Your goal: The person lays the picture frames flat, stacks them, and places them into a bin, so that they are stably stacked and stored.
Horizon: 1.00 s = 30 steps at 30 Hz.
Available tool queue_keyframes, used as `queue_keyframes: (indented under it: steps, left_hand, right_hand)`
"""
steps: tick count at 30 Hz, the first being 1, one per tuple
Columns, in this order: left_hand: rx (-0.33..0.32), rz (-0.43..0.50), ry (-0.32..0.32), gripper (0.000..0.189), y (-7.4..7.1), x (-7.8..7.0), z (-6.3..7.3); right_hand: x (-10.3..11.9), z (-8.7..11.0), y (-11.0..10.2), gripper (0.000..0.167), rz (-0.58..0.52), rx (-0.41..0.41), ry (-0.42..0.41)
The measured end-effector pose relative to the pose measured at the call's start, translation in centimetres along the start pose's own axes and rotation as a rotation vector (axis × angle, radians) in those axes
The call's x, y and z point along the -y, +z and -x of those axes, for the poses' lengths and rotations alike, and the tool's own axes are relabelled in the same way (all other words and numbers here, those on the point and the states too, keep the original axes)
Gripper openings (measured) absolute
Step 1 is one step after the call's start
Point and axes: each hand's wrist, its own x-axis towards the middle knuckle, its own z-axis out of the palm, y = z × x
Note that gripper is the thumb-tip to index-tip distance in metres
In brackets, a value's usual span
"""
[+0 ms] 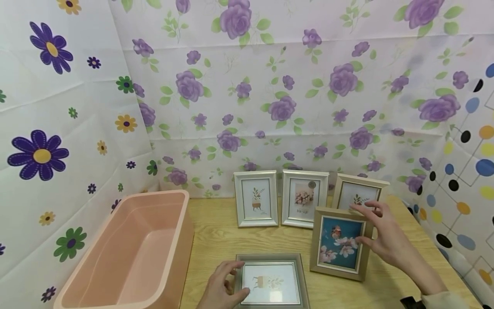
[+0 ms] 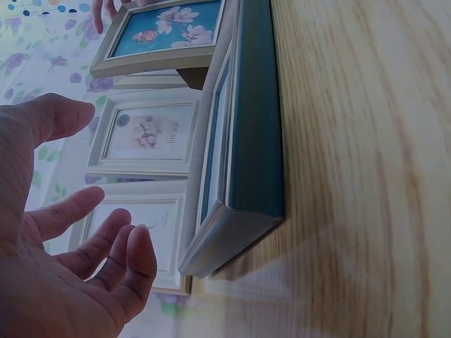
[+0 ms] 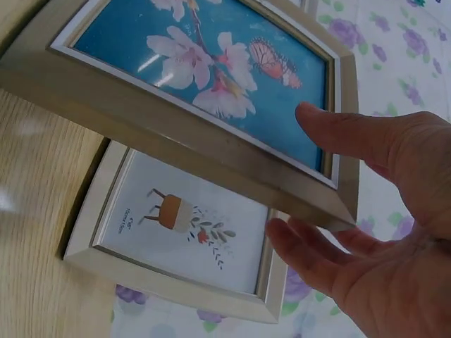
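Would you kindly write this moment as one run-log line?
left hand: beside flat-lying frame, fingers loose | right hand: at blue-picture frame, grip unclear | three frames: standing behind | pink tub: at left

A pink tub (image 1: pixel 183 244) sits on a wooden table (image 1: pixel 212 240), with rose-print cloth (image 1: pixel 254 128) behind and dotted cloth (image 1: pixel 459 223) at right.

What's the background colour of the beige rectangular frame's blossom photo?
Blossom photo: teal blue, clearest in the right wrist view.
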Motion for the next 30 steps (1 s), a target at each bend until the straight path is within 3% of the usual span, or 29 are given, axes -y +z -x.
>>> queue_keyframes:
  steps: [7, 13, 20, 30]
  left_hand:
    - [-0.024, -0.03, 0.02, 0.056, 0.1, -0.4, -0.7]
    - [-0.017, -0.04, 0.026, 0.057, 0.0, -1.1, -1.5]
    - [-0.017, -0.022, 0.058, 0.054, 0.2, -1.4, -1.9]
    - [-0.049, -0.027, 0.073, 0.05, 0.3, -1.6, -2.2]
  right_hand:
    - [-1.6, -0.3, 0.2, 0.095, -0.114, 0.089, -0.017]
    - [-2.4, -0.4, 0.4, 0.086, -0.22, 0.116, -0.068]
    - [-3.3, -0.5, 0.0, 0.074, -0.269, 0.174, -0.039]
    - [-3.9, -0.5, 0.1, 0.066, -0.322, 0.128, -0.077]
